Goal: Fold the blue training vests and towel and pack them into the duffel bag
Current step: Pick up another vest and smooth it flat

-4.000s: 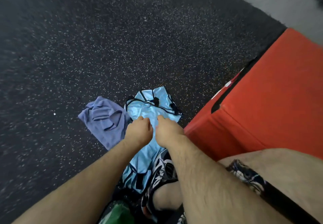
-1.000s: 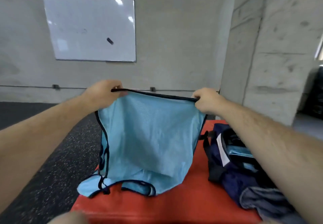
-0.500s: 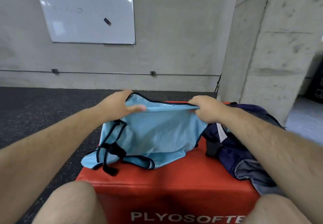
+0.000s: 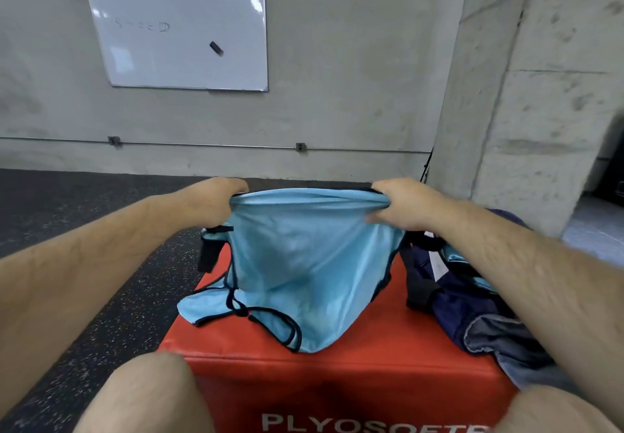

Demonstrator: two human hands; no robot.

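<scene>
While the left hand (image 4: 216,201) and right hand (image 4: 398,206) each grip a top corner of the blue training vest (image 4: 304,264), fingers curled tight over its bunched upper edge, the step in hand is judged to be the first fold of this vest. The vest hangs stretched between the hands above the red plyo box (image 4: 337,375), its lower part with the black-trimmed straps lying on the left half of the box top. The next move calls for bringing the held edge forward and down onto that lower part, keeping the corners matched and the loose straps tucked within the outline. The navy duffel bag (image 4: 435,297) sits on the right side of the box top, open; light blue fabric (image 4: 452,258), probably a vest already packed, shows inside. A grey-blue towel (image 4: 499,341) lies at the bag's near end; whether inside or merely against it cannot be told.
</scene>
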